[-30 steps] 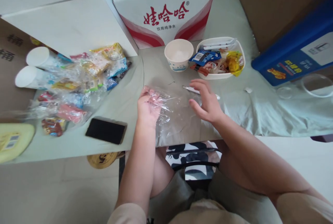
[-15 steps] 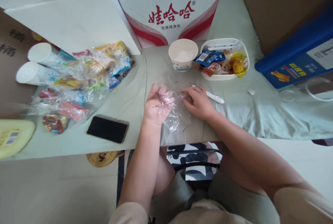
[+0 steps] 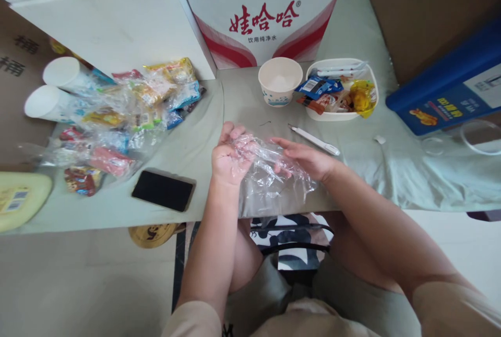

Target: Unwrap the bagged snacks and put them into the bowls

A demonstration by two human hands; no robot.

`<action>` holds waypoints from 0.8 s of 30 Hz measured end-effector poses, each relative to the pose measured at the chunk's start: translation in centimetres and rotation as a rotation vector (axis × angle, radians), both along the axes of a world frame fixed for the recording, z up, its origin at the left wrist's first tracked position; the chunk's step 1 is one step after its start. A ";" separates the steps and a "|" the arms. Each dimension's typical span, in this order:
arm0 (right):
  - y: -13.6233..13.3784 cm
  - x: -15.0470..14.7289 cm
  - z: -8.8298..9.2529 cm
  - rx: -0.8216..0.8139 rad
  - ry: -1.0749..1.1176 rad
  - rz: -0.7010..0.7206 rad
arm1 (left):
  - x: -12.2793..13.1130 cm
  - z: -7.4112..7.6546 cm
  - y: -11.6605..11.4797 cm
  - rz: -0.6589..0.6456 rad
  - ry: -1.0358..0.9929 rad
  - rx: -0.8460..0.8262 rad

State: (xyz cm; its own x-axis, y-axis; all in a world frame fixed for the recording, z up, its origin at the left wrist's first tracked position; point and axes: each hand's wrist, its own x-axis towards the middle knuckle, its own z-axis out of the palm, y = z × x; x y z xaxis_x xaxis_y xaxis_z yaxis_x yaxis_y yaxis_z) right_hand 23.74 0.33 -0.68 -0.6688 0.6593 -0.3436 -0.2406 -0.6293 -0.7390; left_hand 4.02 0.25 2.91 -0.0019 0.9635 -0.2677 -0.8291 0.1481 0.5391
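A crumpled sheet of clear plastic film (image 3: 270,185) stretches between my two hands above the table's front edge. My left hand (image 3: 230,157), palm turned up, has its fingers curled around the film's left part. On the other side, my right hand (image 3: 307,159) has its fingers stretched out against the film, with the thumb apart and lower, seen through the plastic. Just beyond my right hand lies a white utility knife (image 3: 315,140). Farther back stand a white paper cup (image 3: 279,84) and a white tub (image 3: 344,116) filled with wrapped snacks.
A black phone (image 3: 163,190) lies left of my left hand. Beyond it are a heap of wrapped snacks (image 3: 152,92) and two paper cups (image 3: 58,89) on their sides. White cartons (image 3: 266,29) stand along the back; a blue box (image 3: 442,81) stands at the right.
The film was bunched at my left hand and now spreads wide between both hands. My right hand has turned and straightened its fingers, and the utility knife shows more fully.
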 end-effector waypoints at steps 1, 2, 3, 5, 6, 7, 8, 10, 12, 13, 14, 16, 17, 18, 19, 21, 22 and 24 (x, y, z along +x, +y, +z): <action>-0.1 -0.3 -0.1 0.001 -0.007 -0.048 | 0.0 0.1 0.0 0.011 0.033 -0.021; -0.2 -0.6 -0.1 -0.007 -0.014 -0.109 | -0.1 0.1 0.0 0.020 0.060 -0.039; -0.3 -0.9 -0.2 -0.027 -0.021 -0.167 | -0.2 0.2 0.0 0.021 0.072 -0.048; -0.2 -1.3 -0.3 -0.085 -0.027 -0.234 | -0.2 0.3 0.0 0.009 0.053 -0.040; -0.1 -1.4 -0.4 -0.107 -0.024 -0.242 | -0.2 0.3 -0.1 -0.003 0.028 -0.027; -0.1 -1.4 -0.5 -0.113 -0.022 -0.249 | -0.2 0.4 -0.1 -0.016 0.003 -0.014; 0.0 -1.5 -0.6 -0.102 -0.025 -0.257 | -0.1 0.4 -0.2 -0.027 -0.014 -0.004; -0.1 -1.5 -0.7 -0.040 -0.051 -0.264 | 0.1 0.4 -0.2 -0.036 -0.011 -0.009; -0.4 -1.5 -0.7 0.038 -0.079 -0.230 | 0.2 0.4 -0.1 -0.035 0.026 -0.039; -0.5 -1.4 -0.7 0.068 -0.085 -0.201 | 0.3 0.4 0.0 -0.035 0.039 -0.054; -0.7 -1.3 -0.6 0.089 -0.082 -0.177 | 0.3 0.4 0.0 -0.037 0.044 -0.062; -0.8 -1.0 -0.4 0.104 -0.061 -0.180 | 0.4 0.4 0.2 -0.045 0.036 -0.058; -0.8 -0.8 -0.3 0.099 -0.048 -0.210 | 0.4 0.3 0.3 -0.049 0.034 -0.055; -0.7 -0.6 -0.1 0.088 -0.037 -0.253 | 0.5 0.3 0.3 -0.053 0.041 -0.058; -0.6 -0.4 0.0 0.075 -0.026 -0.304 | 0.5 0.2 0.4 -0.060 0.058 -0.068; -0.3 0.0 0.2 0.038 -0.007 -0.411 | 0.6 0.0 0.6 -0.077 0.111 -0.098; -0.2 0.2 0.3 0.017 0.004 -0.462 | 0.7 -0.1 0.7 -0.086 0.144 -0.112; 0.0 0.5 0.4 -0.010 0.022 -0.550 | 0.8 -0.5 0.8 -0.099 0.208 -0.133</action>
